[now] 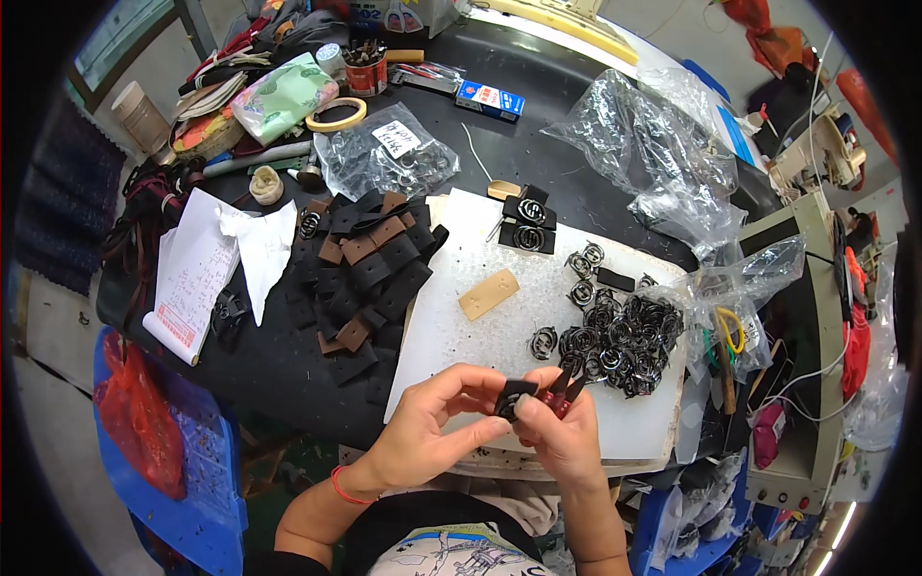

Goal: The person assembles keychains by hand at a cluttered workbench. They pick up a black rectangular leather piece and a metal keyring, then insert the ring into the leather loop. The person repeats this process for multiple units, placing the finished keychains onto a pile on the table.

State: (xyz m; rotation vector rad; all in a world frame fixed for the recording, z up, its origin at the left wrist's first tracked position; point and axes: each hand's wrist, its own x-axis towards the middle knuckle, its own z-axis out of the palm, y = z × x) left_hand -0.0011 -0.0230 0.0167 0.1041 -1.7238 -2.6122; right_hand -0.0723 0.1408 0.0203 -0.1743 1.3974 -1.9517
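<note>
Over the near edge of the white board (423,336), both my hands meet on a small black strap piece (512,394) with a shiny metal part on it. My left hand (432,427) pinches it from the left. The thumb of my right hand (567,442) presses at its right side, and a red-and-black tool (560,392), perhaps pliers, is tucked in the same fingers. A pile of dark metal buckles (619,336) lies just beyond my right hand. Farther off are a tan perforated piece (488,294) and black pieces with buckles (528,226).
Black and brown strap pieces (365,259) are heaped left of the board. Beyond them sit a bag of metal parts (389,149), a tape roll (336,114) and a notepad (197,264). Clear plastic (653,144) lies far right, near yellow-handled scissors (730,329).
</note>
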